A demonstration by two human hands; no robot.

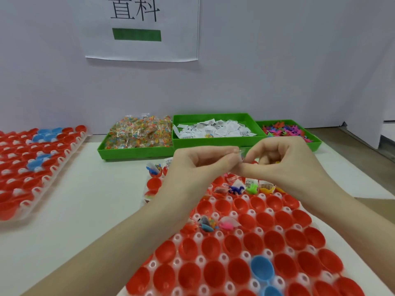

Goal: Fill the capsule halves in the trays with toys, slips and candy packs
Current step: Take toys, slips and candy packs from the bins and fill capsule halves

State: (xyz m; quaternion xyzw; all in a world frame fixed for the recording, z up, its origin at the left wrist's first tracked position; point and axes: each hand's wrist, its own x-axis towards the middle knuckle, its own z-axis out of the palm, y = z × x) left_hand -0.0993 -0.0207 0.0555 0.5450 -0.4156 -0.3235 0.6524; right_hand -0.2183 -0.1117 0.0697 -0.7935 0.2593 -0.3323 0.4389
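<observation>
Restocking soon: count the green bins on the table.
3, in a row by the wall: candy pack bin left, paper slip bin middle, toy bin right, partly hidden behind the hands.

"置料" on white wall sheet point(142, 28)

Small packing workstation, green supply bins point(215, 141) against a partition, printed station sign point(141, 28), capsule trays point(241, 248)

Single head-worn view, wide-angle. Looks forward and down over the table point(89, 201); near tray point(241, 265) close below, green bins point(136, 152) farther off, wall point(277, 71) behind. No second view.
</observation>
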